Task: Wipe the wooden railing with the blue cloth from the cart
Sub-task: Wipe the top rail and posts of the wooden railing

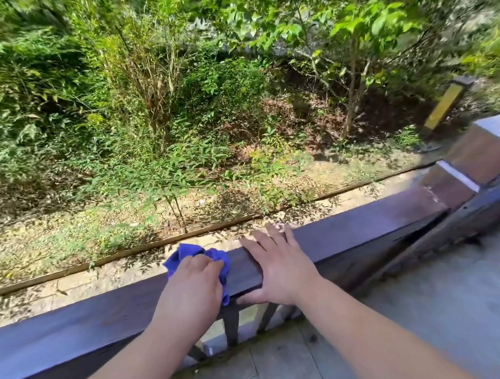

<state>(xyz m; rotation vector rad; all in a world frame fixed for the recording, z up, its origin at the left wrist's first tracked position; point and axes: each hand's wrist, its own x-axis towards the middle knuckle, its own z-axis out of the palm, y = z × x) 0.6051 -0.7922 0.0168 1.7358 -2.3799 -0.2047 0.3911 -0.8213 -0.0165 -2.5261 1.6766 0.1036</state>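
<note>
A dark brown wooden railing [364,234] runs across the lower half of the head view, rising from lower left to right. A bunched blue cloth [188,251] lies on its top. My left hand [193,285] grips the cloth with curled fingers and presses it onto the rail. Just to its right, my right hand [280,264] rests flat on the rail top, fingers straight, thumb hooked under the near edge. The cart is out of view.
A square brown post [483,152] with a pale cap ends the railing at the right. Dark balusters [231,323] stand below the rail. Grey deck boards [429,310] lie underfoot. Beyond the rail are a paved strip, shrubs and a yellow lamp post [444,106].
</note>
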